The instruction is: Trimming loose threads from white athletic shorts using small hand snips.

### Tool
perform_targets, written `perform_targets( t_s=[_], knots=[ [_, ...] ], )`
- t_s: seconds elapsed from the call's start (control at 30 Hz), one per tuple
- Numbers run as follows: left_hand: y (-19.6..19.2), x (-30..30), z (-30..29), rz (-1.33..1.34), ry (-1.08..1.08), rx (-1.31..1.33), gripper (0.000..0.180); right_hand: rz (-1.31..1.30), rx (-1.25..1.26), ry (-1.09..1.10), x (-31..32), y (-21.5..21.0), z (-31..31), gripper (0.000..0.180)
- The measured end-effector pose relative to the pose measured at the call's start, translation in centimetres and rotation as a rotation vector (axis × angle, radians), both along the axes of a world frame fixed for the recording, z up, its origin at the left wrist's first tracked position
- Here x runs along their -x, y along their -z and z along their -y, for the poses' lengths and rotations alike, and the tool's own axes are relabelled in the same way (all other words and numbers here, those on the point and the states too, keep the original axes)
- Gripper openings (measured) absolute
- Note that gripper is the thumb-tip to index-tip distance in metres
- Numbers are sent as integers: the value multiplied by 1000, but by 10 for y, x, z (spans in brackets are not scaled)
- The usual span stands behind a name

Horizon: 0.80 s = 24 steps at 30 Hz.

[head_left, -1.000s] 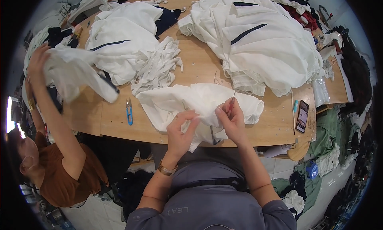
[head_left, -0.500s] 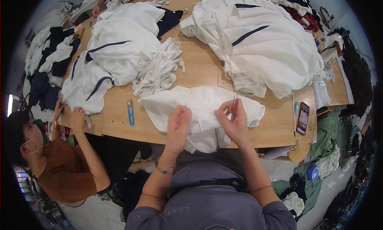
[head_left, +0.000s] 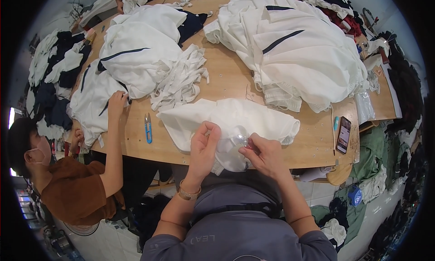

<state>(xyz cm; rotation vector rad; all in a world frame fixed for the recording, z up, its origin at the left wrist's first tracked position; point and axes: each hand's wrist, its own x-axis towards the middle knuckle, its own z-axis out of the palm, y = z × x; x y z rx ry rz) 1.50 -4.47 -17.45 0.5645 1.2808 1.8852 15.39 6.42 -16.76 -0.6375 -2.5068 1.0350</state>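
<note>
A white garment [head_left: 272,122] lies spread across the table's front edge, and its near part hangs over toward me. My left hand [head_left: 204,148] is closed in a pinch at a fold of this cloth. Close by on the right, my right hand [head_left: 267,155] is closed round small thread snips [head_left: 249,146] with a red grip. Their metal end is toward the left hand, over the white fabric; the blades are too blurred to tell whether they touch it.
Blue-handled snips [head_left: 148,129] lie left of the garment. Beyond are white garment piles [head_left: 312,57] with navy stripes and a heap of white strips [head_left: 181,75]. A phone [head_left: 344,134] lies at right. A co-worker [head_left: 77,184] handles white cloth at left; another person's hands show at the far edge.
My right hand has lowered, and the snips have swung from pointing up to pointing left. My left hand has hardly moved. The left co-worker's hand has reached farther over the cloth.
</note>
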Motion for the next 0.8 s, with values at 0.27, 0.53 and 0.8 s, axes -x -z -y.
perform_targets(
  t_s=[0.27, 0.53, 0.8],
  knots=[
    [-4, -5, 3, -126, -12, 23, 11, -7, -18, -6, 2, -3, 2, 40],
    [-1, -3, 5, -103, -5, 2, 11, -51, -55, 28, 4, 2, 3, 37],
    [9, 1, 3, 138, 15, -70, 14, -274, 290, 238, 7, 16, 1, 29]
  ],
)
